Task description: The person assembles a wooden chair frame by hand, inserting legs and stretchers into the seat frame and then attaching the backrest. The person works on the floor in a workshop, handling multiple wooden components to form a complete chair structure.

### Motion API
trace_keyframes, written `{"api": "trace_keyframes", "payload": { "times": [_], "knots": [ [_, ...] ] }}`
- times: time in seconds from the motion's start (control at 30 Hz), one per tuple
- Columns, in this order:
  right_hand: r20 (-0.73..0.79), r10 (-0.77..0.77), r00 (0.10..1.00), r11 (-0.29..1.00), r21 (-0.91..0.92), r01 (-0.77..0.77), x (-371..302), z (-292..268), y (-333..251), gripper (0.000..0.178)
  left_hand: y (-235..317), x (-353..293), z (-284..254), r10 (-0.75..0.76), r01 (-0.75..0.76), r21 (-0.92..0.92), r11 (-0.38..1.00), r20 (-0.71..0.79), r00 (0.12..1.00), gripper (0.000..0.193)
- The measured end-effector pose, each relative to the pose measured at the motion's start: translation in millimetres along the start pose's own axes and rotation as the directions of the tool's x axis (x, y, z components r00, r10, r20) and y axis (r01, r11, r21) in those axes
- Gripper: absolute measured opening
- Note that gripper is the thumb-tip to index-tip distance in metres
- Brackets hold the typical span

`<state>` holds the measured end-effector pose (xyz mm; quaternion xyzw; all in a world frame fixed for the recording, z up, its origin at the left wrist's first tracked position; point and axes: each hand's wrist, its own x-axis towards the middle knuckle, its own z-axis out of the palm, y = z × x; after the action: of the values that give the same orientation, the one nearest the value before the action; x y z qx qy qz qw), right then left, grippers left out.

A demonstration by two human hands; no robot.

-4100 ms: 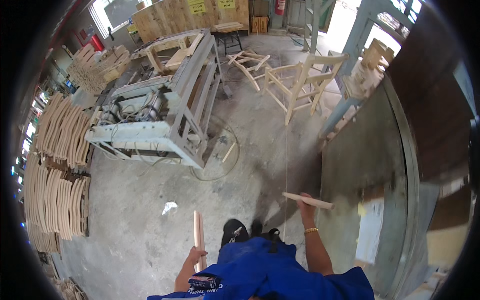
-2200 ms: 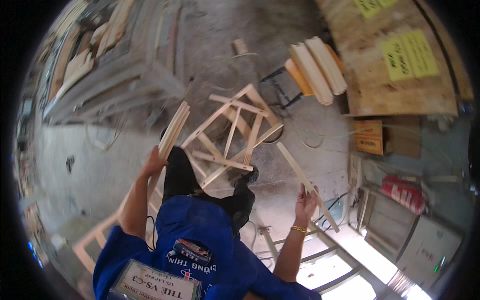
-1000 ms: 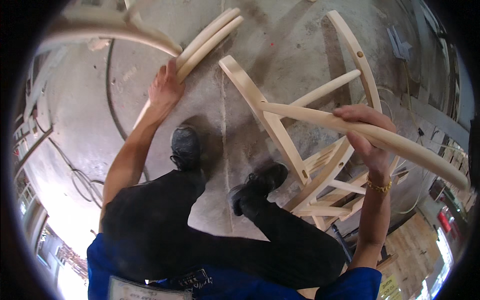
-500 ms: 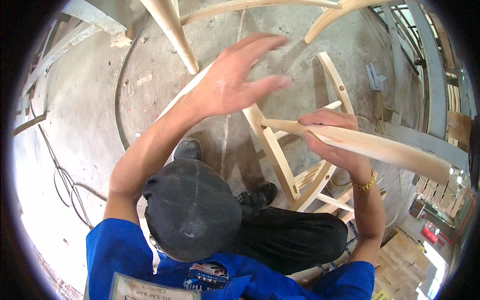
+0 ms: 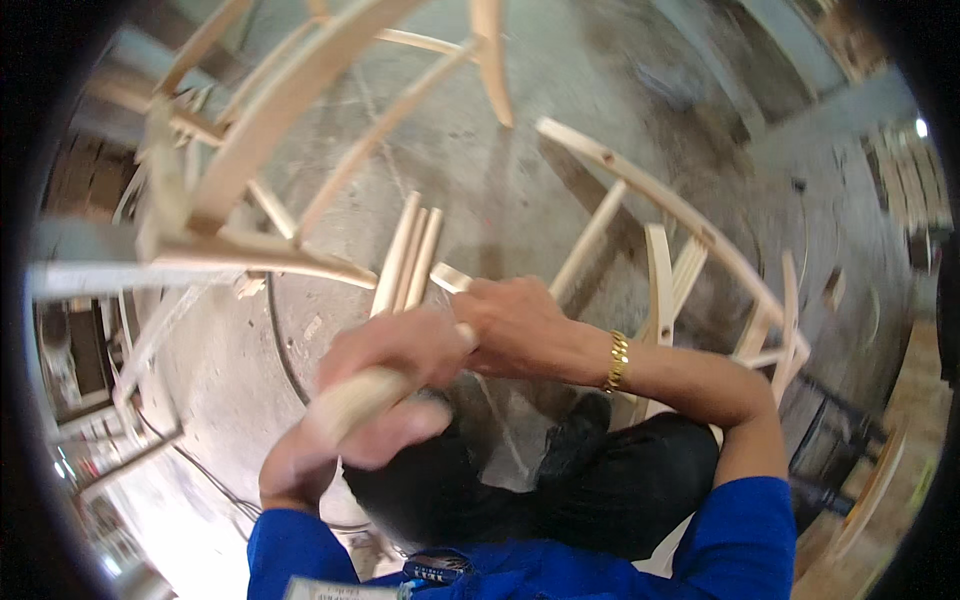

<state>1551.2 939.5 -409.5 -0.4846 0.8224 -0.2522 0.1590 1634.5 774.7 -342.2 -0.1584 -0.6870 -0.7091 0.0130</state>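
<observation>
My left hand [image 5: 395,350], smeared by motion, wraps a pale tapered wooden chair leg [image 5: 365,400]. Its thick end points back toward me, and its thinner end comes close to my right hand [image 5: 515,320]. That hand is closed around a wooden rail [image 5: 450,278] whose squared end pokes out past the knuckles; the grip underneath is hidden. To the right a light wooden chair frame [image 5: 660,195] rests on the floor, with a long curved side piece, dowel holes and crossbars. Whether the leg's tip sits in the rail cannot be seen.
Several slim parallel wooden bars [image 5: 408,255] stand just beyond my left hand. A larger assembled wooden frame [image 5: 270,120] fills the upper left. Another curved leg [image 5: 490,65] is at the top. A dark cable [image 5: 283,340] runs over the concrete floor [image 5: 560,90].
My left hand, open and raised before, has come down and closed around the chair leg. My right hand has moved left from the leg to the rail. The view has swung, blurring things.
</observation>
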Motion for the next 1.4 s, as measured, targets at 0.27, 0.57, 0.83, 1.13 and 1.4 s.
{"api": "trace_keyframes", "payload": {
  "times": [0.27, 0.57, 0.83, 1.13, 1.4],
  "knots": [
    [-0.245, -0.361, 0.9, 0.66, 0.614, 0.432, -3.7, 66.2, 34.1, 0.026, -14.5, 39.9, 33.2, 0.298, -0.177, -0.322, 0.93, 0.381, 0.875, 0.039],
    [-0.602, 0.048, 0.797, 0.619, 0.644, 0.449, -10.0, 72.5, 42.3, 0.029, -43.3, 85.7, 37.0, 0.281, -0.097, -0.382, 0.919, 0.463, 0.84, 0.031],
    [-0.005, -0.46, 0.888, 0.533, 0.798, 0.281, 19.6, 56.3, 78.8, 0.02, -63.0, 81.4, 19.5, 0.259, -0.049, -0.457, 0.888, 0.409, 0.875, 0.028],
    [-0.576, -0.062, 0.815, 0.634, 0.608, 0.478, 2.5, 86.2, 45.4, 0.022, -49.1, 93.8, 9.7, 0.319, 0.024, -0.434, 0.901, 0.698, 0.641, 0.016],
    [-0.457, -0.016, 0.889, 0.776, 0.555, 0.3, -13.0, 77.8, 54.1, 0.019, -83.4, 36.8, 24.3, 0.331, -0.284, -0.222, 0.933, 0.218, 0.918, 0.008]
  ]
}}
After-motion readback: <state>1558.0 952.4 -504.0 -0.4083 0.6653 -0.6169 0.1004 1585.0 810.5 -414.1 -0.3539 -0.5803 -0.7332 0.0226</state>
